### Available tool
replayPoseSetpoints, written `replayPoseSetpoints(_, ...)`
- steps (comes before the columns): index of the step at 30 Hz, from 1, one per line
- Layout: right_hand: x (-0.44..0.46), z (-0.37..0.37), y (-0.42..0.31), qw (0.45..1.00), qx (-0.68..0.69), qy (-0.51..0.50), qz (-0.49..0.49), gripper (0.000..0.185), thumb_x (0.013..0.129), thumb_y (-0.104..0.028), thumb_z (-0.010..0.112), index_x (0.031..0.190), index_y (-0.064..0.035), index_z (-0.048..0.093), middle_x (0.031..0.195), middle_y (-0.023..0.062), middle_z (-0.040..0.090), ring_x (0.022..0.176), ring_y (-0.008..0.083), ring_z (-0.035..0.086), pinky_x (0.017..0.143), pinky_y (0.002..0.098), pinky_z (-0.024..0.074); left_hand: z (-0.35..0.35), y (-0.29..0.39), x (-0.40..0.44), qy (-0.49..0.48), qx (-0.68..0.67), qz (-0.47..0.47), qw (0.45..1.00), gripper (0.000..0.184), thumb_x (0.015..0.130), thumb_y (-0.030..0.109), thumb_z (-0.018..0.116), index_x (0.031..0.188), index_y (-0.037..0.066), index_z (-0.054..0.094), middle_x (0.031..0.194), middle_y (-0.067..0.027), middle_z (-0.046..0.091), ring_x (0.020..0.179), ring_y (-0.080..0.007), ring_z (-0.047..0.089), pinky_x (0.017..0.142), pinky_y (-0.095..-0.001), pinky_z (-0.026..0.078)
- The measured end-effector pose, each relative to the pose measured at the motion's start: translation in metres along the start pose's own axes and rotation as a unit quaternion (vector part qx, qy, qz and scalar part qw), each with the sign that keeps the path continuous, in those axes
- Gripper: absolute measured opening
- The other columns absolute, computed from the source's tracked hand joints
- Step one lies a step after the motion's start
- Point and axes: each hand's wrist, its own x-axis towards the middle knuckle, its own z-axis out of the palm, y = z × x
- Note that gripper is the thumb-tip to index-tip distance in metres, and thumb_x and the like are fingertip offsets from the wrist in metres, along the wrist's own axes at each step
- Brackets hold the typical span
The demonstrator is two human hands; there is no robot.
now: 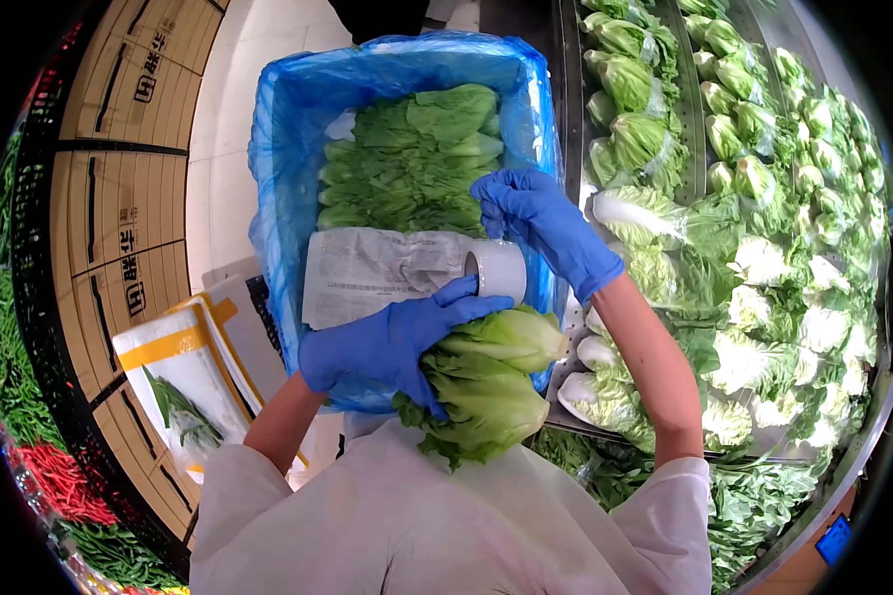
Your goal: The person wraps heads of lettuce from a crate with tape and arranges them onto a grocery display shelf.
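Note:
My left hand (377, 342), in a blue glove, is closed over green leafy lettuce heads (491, 372) lying close to my front. Its upper fingers reach the lower side of a roll of tape (506, 271), and I cannot tell whether they grip the roll too. My right hand (541, 218), also gloved in blue, is just above the roll with its fingers pinched together; what they hold is too small to make out. Under the roll lies a sheet of newspaper (367, 268), partly covering more lettuce (407, 149) in a crate lined with blue plastic (293, 129).
At the right, a sloped shelf holds rows of lettuce (645, 144) and cabbages (754, 347). Cardboard boxes (119, 228) stand along the left, with red chillies (60, 481) and green peppers beyond. A white foam box (184, 362) with yellow tape is left of the crate.

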Motion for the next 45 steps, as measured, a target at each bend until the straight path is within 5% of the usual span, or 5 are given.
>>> replayPoseSetpoints(13,-0.048,0.01,0.006,0.969,-0.215,0.113,-0.038,0.024,0.082,-0.01,0.064,0.103,0.0016,0.06,0.1,0.0073,0.063,0.092,0.0135,0.058,0.086,0.0257,0.044,-0.001,-0.003,0.001,0.018,0.009,-0.009,1.0,0.107,0.049,0.029,0.085,0.138,0.01,0.029,0.132,-0.0132,0.032,0.122,-0.0296,0.035,0.101,-0.0341,0.03)
replayPoseSetpoints(21,-0.024,-0.013,0.036,0.908,-0.392,0.098,-0.112,0.014,0.079,-0.009,0.063,0.091,-0.0006,0.063,0.079,0.0073,0.062,0.072,0.0129,0.056,0.067,0.0278,0.0456,0.011,-0.028,0.002,-0.001,0.038,-0.016,0.999,0.109,0.048,0.029,0.085,0.138,0.01,0.028,0.137,-0.014,0.027,0.126,-0.03,0.031,0.104,-0.0333,0.027)
replayPoseSetpoints(35,-0.03,-0.011,0.035,0.977,-0.023,0.149,-0.15,0.027,0.09,-0.023,0.053,0.102,-0.0002,0.059,0.087,0.0048,0.059,0.08,0.0109,0.055,0.076,0.025,0.0442,0.015,-0.033,0.0,0.066,-0.005,-0.006,0.998,0.111,0.049,0.036,0.085,0.139,0.009,0.026,0.137,-0.0158,0.027,0.127,-0.0304,0.03,0.104,-0.0357,0.027)
replayPoseSetpoints(40,-0.052,0.012,0.03,0.986,-0.052,0.155,0.027,0.028,0.085,-0.022,0.061,0.103,-0.0017,0.06,0.084,-0.0002,0.06,0.071,0.0069,0.054,0.063,0.0206,0.044,0.026,-0.037,0.013,0.092,-0.018,-0.003,0.996,0.112,0.048,0.036,0.086,0.138,0.006,0.026,0.138,-0.0163,0.027,0.13,-0.028,0.026,0.106,-0.035,0.024)
replayPoseSetpoints(45,-0.045,-0.02,0.041,0.987,0.012,0.159,-0.006,0.029,0.087,-0.018,0.056,0.112,-0.0022,0.055,0.098,0.0062,0.062,0.081,0.0138,0.061,0.073,0.0276,0.0507,0.036,-0.056,0.019,0.2,-0.002,0.132,0.971,0.114,0.052,0.033,0.085,0.141,0.006,0.019,0.145,-0.0152,0.018,0.134,-0.024,0.019,0.107,-0.0349,0.021)
